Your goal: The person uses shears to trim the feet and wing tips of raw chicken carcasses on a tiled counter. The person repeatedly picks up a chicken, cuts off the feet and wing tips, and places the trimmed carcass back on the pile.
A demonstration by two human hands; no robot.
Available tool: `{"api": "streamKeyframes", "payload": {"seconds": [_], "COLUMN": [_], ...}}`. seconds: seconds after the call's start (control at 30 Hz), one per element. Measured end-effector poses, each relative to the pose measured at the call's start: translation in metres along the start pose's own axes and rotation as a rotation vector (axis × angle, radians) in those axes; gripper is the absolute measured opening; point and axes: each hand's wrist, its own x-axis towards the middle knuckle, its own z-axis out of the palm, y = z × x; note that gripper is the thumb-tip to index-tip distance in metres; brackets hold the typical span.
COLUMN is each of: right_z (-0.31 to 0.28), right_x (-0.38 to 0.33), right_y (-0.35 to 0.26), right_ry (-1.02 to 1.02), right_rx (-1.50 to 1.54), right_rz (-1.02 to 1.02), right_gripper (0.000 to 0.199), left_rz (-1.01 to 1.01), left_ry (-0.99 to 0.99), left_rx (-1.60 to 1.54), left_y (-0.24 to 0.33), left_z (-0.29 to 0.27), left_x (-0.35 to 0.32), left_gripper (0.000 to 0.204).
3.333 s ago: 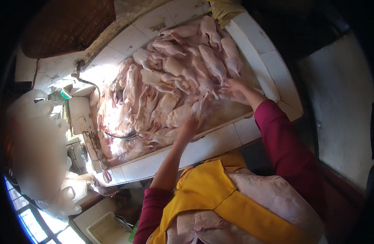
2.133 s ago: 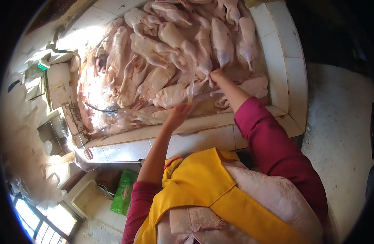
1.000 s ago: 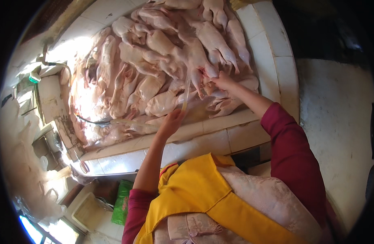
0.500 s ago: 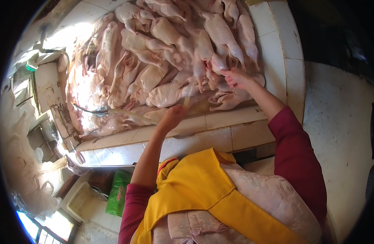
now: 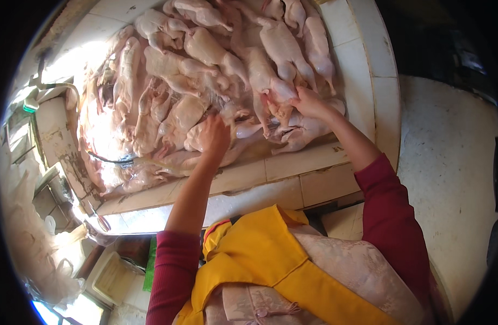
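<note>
Many pale plucked ducks (image 5: pixel 284 49) lie side by side in a white-tiled trough (image 5: pixel 281 165). My right hand (image 5: pixel 309 104) is closed on the leg end of one plucked duck (image 5: pixel 272 81), whose belly end shows red at the opening. Further left, my left hand (image 5: pixel 214 135) is closed over the near row of birds, its fingers partly hidden. A pale hose (image 5: pixel 167 161) with a dark section runs toward that hand from the left, and it seems to hold the end. Wet streaks show on the birds just beyond its fingers.
A tap with a green end (image 5: pixel 31 104) stands at the far left. Scissors (image 5: pixel 101 221) rest at the trough's near left corner. Plastic bags (image 5: pixel 29 233) hang at the left. Below are a white tub (image 5: pixel 111 279) and a green bag (image 5: pixel 150 265). Concrete floor (image 5: pixel 449 179) lies to the right.
My left hand has moved left and farther over the birds. The right hand stays at the same duck's leg end. The whole view has shifted slightly.
</note>
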Motion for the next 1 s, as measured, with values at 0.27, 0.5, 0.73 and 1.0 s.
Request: {"api": "streamKeyframes", "payload": {"seconds": [0.27,0.5,0.73,1.0], "right_z": [0.022,-0.002,0.063,-0.003], "right_x": [-0.02,-0.065,-0.052,0.074], "right_y": [-0.014,-0.052,-0.107,0.119], "right_ry": [0.112,0.093,-0.15,0.795], "right_rx": [0.644,0.612,0.644,-0.167], "right_rz": [-0.178,-0.35,-0.412,0.255], "right_gripper": [0.048,0.048,0.047,0.051], "left_rz": [-1.229,-0.93,-0.992,-1.069], "left_ry": [-0.873,-0.463,-0.005,0.389], "left_rx": [-1.663,-1.289,-1.184,-1.256], "left_y": [0.088,0.072,-0.029,-0.183], "left_z": [-0.004,-0.091,-0.149,-0.124], "left_x": [0.047,0.046,0.005,-0.03], "left_gripper": [0.036,0.029,0.032,0.023]}}
